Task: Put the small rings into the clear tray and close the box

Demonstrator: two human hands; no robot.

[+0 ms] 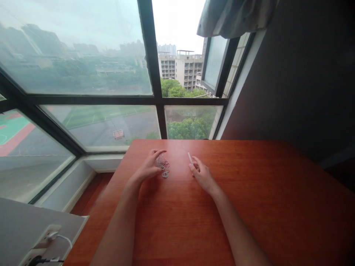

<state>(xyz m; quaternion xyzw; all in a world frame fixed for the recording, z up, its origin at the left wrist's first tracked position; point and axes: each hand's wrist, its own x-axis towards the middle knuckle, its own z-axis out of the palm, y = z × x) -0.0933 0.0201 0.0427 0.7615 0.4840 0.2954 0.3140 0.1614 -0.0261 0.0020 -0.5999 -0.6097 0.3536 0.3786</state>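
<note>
Likely light and stiff, the mid-frame stick (189,157) is best pinched low, as by the right hand (200,172); any hold on the cup (159,161) by the half-open left hand (148,166) cannot be told.

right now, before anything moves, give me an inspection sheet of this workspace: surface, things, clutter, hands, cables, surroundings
surface: reddish-brown wooden table, glossy
things in use: pinkish and greenish rings bunched on the table; a clear item at the bunch, its shape hard to make out; a thin pale stick
clutter: nothing seen
hands: left hand curved around the clear item, grip unclear; right hand holds the stick between thumb and fingers
cables: white cable and black cable at the wall sockets, lower left
surroundings: dark-framed window beyond the table, one pane swung open; curtain at the top
</note>
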